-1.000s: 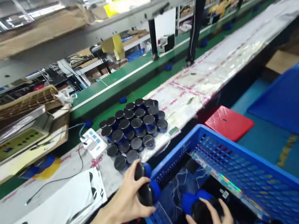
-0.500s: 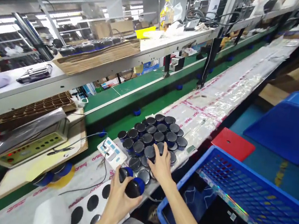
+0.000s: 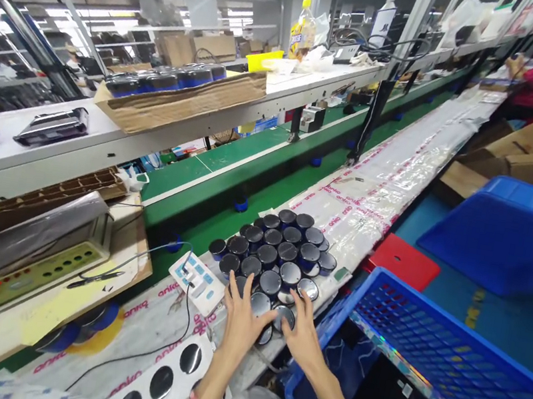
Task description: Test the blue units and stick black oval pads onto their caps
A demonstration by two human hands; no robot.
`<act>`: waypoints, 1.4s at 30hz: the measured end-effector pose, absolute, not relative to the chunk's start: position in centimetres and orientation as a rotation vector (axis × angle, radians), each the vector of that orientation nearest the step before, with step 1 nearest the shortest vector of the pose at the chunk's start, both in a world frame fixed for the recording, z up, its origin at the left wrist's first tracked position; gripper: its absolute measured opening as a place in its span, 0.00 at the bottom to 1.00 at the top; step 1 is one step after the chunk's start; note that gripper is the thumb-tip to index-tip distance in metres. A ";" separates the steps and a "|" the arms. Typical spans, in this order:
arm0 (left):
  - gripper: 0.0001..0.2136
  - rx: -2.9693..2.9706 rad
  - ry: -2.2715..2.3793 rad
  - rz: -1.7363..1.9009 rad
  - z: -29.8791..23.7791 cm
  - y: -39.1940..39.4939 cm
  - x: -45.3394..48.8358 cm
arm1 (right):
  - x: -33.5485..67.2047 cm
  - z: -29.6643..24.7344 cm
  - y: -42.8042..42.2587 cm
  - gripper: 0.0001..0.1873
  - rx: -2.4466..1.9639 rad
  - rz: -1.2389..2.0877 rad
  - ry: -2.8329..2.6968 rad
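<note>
blue basket (image 3: pixel 455 347) holds dark items (image 3: pixel 381 396); your left hand (image 3: pixel 241 322) and right hand (image 3: pixel 308 342) spread over black-topped cylinders (image 3: pixel 266 255), grip unclear.

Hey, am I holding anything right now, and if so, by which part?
It can't be told: your left grip and right grip are spread at the near black-topped cylinders, but whether either has hold of one isn't clear.
</note>
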State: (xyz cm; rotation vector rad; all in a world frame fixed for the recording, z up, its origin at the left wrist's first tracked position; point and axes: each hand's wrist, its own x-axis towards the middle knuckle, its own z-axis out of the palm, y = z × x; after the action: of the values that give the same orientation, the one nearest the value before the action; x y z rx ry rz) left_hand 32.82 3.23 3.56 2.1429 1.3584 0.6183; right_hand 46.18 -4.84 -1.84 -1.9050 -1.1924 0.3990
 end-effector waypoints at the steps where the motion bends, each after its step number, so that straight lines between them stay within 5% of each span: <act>1: 0.40 2.136 1.355 0.653 3.3 3.3 32.8 | 45.9 -2.1 -4.9 0.28 -1.906 0.402 -1.182; 12: 0.29 1.770 1.560 0.937 -0.7 4.0 33.8 | 41.9 -4.0 -4.7 0.27 -1.969 0.527 -1.019; 21: 0.24 1.735 1.497 1.026 2.6 10.5 31.9 | 45.1 -2.5 -4.4 0.31 -1.950 0.412 -0.866; 29: 0.17 1.774 1.160 0.738 3.3 19.3 33.1 | 46.9 -2.0 -2.5 0.37 -1.882 0.440 -0.917; 42: 0.17 1.909 0.955 0.379 6.1 23.6 38.3 | 48.2 -2.9 -10.2 0.24 -1.900 0.392 -0.575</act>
State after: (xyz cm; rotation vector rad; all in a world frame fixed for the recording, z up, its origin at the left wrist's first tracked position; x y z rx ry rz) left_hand 38.28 23.57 6.11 1.9091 0.9555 0.3793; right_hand 48.23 -10.15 -2.87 -1.8996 -0.5753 0.3924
